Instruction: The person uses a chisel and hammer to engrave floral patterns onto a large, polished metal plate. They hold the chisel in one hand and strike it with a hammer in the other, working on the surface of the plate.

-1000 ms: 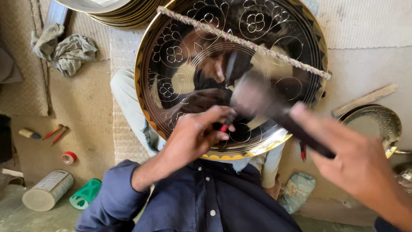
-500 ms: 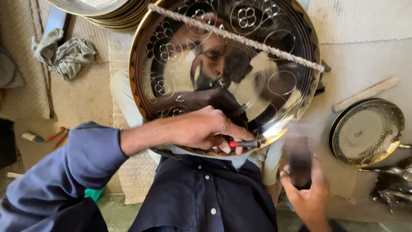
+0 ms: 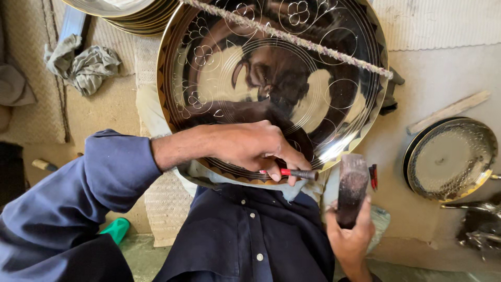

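Left hand [image 3: 250,149]: grip pressed together around a thin chisel [image 3: 295,173] with a red band, fingers curled tight, thumb and forefinger pinching the shaft. Chisel lies nearly level, its dark tip pointing right, just at the lower rim of the big tray [image 3: 271,83]. Hand rests against that rim.

Right hand [image 3: 350,235]: grip closed in a fist around the handle of a hammer [image 3: 353,185]. Hammer head is dark and blocky, raised upright, just right of the chisel tip and apart from it.

Big tray: round, polished metal, gold scalloped edge, engraved flowers and circles. It stands tilted over the person's lap, filling the upper middle of view. A twisted cord [image 3: 292,37] crosses its upper face diagonally.

Counts: one chisel in hand, one hammer. One big tray in work; one stack of similar trays [image 3: 125,11] at top left, number in stack unclear. One smaller round tray [image 3: 451,159] on the floor at right. One wood strip [image 3: 449,110] above it. One grey rag [image 3: 81,65] at left. One green object [image 3: 116,230] at lower left, partly hidden by the sleeve. Small red-and-dark tool [image 3: 372,176] beside the hammer, kind unclear.
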